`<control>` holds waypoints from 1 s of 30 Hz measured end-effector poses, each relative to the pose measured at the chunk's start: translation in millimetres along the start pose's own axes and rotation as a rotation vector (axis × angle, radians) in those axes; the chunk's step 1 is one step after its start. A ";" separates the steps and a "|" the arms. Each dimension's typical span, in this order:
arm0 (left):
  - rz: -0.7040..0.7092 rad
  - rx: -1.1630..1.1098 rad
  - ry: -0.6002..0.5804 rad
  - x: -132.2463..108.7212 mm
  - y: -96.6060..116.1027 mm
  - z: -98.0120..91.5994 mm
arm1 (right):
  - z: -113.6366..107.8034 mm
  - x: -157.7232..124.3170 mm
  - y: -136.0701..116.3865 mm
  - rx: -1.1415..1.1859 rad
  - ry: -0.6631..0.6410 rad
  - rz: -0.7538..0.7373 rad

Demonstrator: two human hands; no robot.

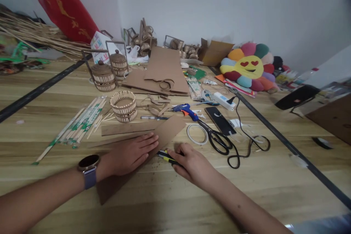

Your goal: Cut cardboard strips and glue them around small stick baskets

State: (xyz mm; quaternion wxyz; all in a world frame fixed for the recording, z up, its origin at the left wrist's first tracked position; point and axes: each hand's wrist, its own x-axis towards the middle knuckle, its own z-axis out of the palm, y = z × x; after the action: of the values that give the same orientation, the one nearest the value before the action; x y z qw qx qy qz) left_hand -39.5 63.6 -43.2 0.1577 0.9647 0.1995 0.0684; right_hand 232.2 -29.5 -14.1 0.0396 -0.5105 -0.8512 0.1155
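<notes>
My left hand [134,152] lies flat on a strip of cardboard [171,128], fingers stretched out and pressing it against the table. A yellow and black utility knife [166,156] sits in my right hand [189,162], whose fingers are wrapped round it. The knife's front end meets the lower right edge of the cardboard strip, close to my left fingertips. Under and beyond my left hand are thinner cardboard strips [126,128]. A small round basket of wooden sticks [124,106] stands just past them.
Scissors [221,140], a roll of tape [197,134], a blue glue gun [186,110] and a phone [220,120] lie to the right. Packs of chopsticks [82,122] are at left. Larger cardboard sheets [164,65] and lidded baskets [102,76] stand behind. A black cable [240,128] curls across the table.
</notes>
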 end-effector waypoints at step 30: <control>0.014 -0.131 0.039 -2.3 -4.7 1.0 | 18.6 -8.0 -37.3 -0.008 -0.016 0.067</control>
State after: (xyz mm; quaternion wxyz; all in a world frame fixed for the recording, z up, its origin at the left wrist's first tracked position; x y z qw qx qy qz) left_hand -43.2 66.4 -45.8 0.2161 0.9522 0.1908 0.1009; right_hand 200.5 -56.3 -22.9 0.0271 -0.5377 -0.8345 0.1174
